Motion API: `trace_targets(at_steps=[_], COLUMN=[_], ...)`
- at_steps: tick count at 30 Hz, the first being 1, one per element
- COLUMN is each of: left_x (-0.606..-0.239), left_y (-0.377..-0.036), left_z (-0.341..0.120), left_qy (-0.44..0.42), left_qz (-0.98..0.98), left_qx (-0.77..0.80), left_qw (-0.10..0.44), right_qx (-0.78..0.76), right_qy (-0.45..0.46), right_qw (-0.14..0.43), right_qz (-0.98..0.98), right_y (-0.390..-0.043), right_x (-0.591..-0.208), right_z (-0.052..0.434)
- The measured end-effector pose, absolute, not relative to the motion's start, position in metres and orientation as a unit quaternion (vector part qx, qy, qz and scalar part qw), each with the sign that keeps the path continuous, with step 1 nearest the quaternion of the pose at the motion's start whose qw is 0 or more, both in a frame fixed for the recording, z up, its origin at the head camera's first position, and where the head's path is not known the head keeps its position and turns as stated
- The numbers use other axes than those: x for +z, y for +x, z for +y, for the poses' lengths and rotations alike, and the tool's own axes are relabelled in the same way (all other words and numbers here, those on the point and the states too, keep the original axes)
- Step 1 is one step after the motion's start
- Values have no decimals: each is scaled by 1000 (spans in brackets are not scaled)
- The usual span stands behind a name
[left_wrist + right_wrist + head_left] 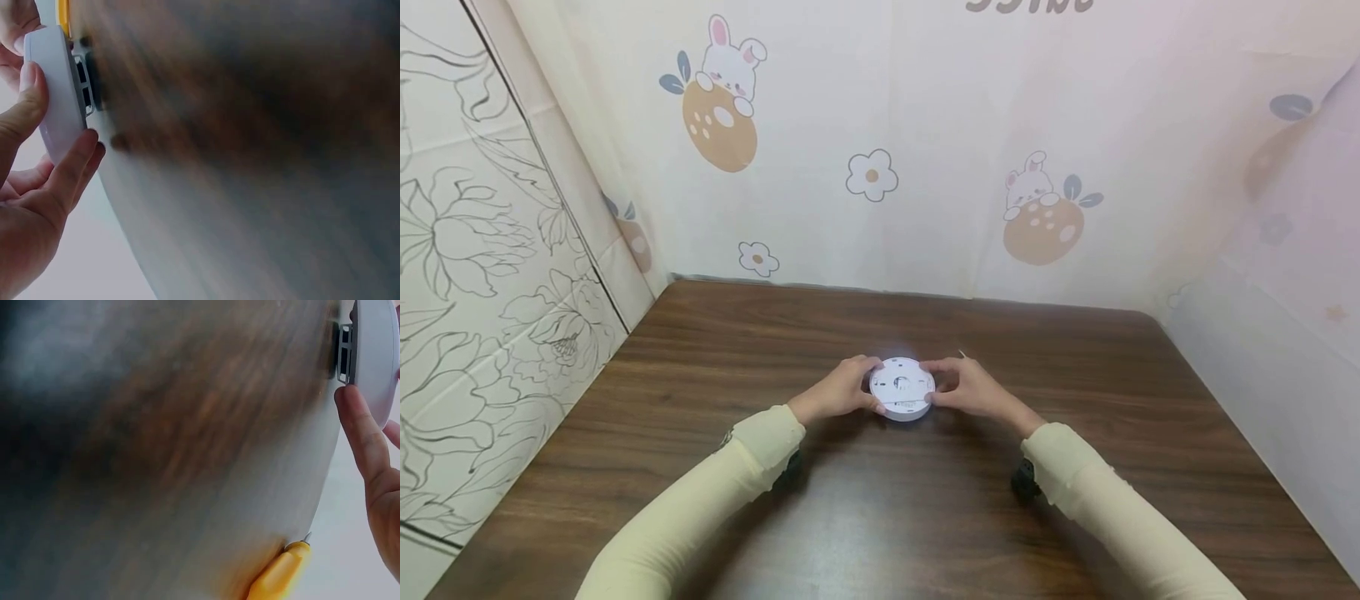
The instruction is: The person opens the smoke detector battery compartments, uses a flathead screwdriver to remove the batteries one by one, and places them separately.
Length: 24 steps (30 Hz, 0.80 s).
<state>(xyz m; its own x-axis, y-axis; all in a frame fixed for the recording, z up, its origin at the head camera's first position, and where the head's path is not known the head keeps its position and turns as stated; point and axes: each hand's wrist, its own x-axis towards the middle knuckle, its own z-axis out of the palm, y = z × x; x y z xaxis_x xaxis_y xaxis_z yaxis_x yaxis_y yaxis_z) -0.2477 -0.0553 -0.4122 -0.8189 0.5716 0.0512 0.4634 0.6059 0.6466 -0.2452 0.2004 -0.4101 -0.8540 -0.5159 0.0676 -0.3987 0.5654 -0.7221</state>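
A round white device (pixel 901 385), which looks like a smoke detector, is held just above or on the table between both hands; which of the two I cannot tell. Its upper face carries printed marks. A slotted, vent-like part (pixel 82 84) juts from the underside towards the tabletop. My left hand (pixel 844 388) grips the left rim, thumb and fingers spread along the edge. Opposite, my right hand (pixel 972 390) pinches the right rim. In the right wrist view, a yellow-handled tool (pixel 281 572) with a short metal tip, probably a screwdriver, lies near the right hand.
The dark wooden table (pixel 880 517) stretches out around both forearms. Behind it hangs a pale curtain (pixel 925 225) with rabbit and flower prints. A floral-patterned panel (pixel 497 250) stands along the left side.
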Motion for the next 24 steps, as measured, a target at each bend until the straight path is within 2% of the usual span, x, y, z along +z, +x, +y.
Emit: trace_targets(at_steps=[11, 17, 24], left_x=[-413, -415, -416], left_y=[-247, -247, -249], left_z=[-56, -59, -61], left_qy=[286, 278, 307], left_qz=[890, 877, 851], left_qx=[348, 379, 408], left_qw=[76, 95, 123], right_qx=[-394, -388, -376], right_qy=[-261, -260, -262], right_qw=[83, 93, 99], right_qz=[877, 879, 883], right_y=[-247, -247, -245], right_x=[-412, -409, -404], right_z=[202, 201, 202])
